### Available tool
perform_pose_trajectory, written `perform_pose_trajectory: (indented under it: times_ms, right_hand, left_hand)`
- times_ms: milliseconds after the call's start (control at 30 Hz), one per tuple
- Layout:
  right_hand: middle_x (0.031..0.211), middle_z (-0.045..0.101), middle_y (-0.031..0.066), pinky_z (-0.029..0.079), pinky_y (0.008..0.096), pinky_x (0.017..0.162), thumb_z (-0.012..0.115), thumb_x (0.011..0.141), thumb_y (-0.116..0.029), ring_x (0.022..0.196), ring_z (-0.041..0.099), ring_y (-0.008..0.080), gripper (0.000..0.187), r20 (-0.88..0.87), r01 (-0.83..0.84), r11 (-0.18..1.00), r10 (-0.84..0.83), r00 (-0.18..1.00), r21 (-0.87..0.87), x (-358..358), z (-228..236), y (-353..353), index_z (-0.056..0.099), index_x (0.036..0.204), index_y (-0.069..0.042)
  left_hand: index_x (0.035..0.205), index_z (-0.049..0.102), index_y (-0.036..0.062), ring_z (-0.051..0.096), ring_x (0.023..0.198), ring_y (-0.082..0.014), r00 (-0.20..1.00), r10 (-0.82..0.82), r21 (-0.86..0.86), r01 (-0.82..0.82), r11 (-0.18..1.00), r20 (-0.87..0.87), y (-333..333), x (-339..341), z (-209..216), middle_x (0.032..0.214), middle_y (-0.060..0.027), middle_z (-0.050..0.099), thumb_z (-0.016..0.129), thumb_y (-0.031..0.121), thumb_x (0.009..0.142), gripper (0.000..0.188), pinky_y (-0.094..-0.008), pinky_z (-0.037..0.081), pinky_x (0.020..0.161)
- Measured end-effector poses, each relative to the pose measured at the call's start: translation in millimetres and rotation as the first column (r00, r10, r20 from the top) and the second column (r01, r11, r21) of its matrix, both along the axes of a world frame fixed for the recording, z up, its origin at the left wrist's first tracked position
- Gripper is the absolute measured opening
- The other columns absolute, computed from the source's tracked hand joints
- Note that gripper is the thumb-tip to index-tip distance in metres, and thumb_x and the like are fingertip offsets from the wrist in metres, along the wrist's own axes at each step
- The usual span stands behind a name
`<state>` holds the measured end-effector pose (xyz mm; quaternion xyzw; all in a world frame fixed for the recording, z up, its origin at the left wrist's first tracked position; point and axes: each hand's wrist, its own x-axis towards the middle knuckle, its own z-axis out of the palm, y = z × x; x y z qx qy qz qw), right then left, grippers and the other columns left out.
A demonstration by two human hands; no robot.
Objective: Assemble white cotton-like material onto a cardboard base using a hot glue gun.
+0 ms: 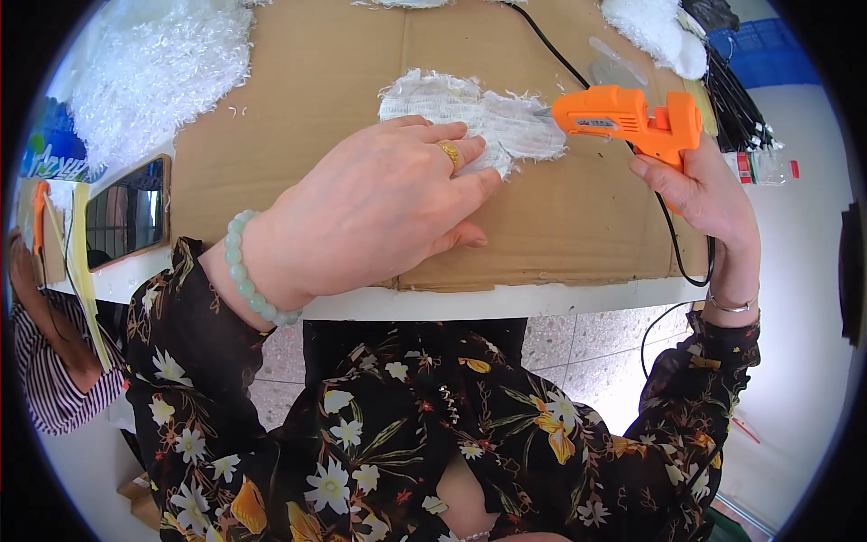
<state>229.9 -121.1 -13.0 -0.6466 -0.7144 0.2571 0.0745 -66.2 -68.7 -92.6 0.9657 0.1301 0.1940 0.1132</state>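
A white piece of fringed, frayed fabric lies flat on the brown cardboard. My left hand rests palm down over its near left part, fingers spread and touching it. An orange hot glue gun is in my right hand, its fingers wrapped round the handle. The gun's nozzle points left and meets the fabric's upper right part; whether glue is coming out is too small to tell. A black cord hangs from the gun by my right wrist.
A heap of white shredded strands fills the far left. A phone lies beside the cardboard. At the far right are more white tufts, black cables or stems, a clear bottle and a blue basket. Another person's arm shows at left.
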Motion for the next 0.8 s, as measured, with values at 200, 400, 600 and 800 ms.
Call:
perform_pose_trajectory:
  times_ms: [200, 400, 600, 800]
  right_hand:
    - [0.068, 0.043, -0.0038, 0.033, 0.0222, 0.053, 0.061, 0.085, -0.017, 0.061, 0.037, 0.0056, 0.029, 0.005, 0.015, 1.0, -0.015, 1.0, -0.002, 0, -1, 0, 0.053, 0.107, 0.0]
    - [0.067, 0.044, -0.0034, 0.034, 0.0223, 0.052, 0.062, 0.084, -0.018, 0.059, 0.039, 0.006, 0.031, 0.034, -0.029, 1.0, 0.029, 0.999, 0.002, -10, 1, 3, 0.053, 0.107, 0.0]
    - [0.07, 0.046, -0.0021, 0.036, 0.0223, 0.054, 0.063, 0.083, -0.019, 0.061, 0.041, 0.0066, 0.032, -0.006, -0.037, 0.999, 0.037, 0.999, -0.034, -24, 1, 9, 0.051, 0.106, 0.0]
    - [0.074, 0.046, -0.0014, 0.036, 0.0218, 0.055, 0.064, 0.082, -0.018, 0.063, 0.042, 0.0066, 0.037, -0.022, -0.085, 0.996, 0.085, 0.996, -0.02, -30, 1, 13, 0.048, 0.11, -0.001]
  left_hand:
    - [0.105, 0.057, 0.0025, 0.056, 0.106, -0.032, 1.0, 0.003, 0.006, -0.003, 1.0, -0.007, 0, -1, -1, 0.112, -0.0149, 0.06, 0.071, 0.025, 0.07, 0.045, -0.0409, 0.045, 0.09]
    - [0.096, 0.055, -0.0005, 0.059, 0.098, -0.0336, 0.996, -0.027, 0.047, 0.023, 0.999, 0.084, 1, 0, -1, 0.101, -0.0178, 0.062, 0.066, 0.025, 0.076, 0.035, -0.0392, 0.045, 0.088]
    - [0.096, 0.056, -0.0006, 0.059, 0.098, -0.0332, 0.996, -0.014, 0.05, 0.01, 0.999, 0.087, 0, -2, -1, 0.101, -0.0179, 0.063, 0.066, 0.025, 0.075, 0.034, -0.0388, 0.045, 0.089]
    - [0.096, 0.056, -0.0005, 0.06, 0.098, -0.0327, 0.997, -0.021, 0.04, 0.018, 0.999, 0.077, -1, -2, 0, 0.1, -0.0173, 0.063, 0.066, 0.025, 0.075, 0.034, -0.0386, 0.045, 0.089]
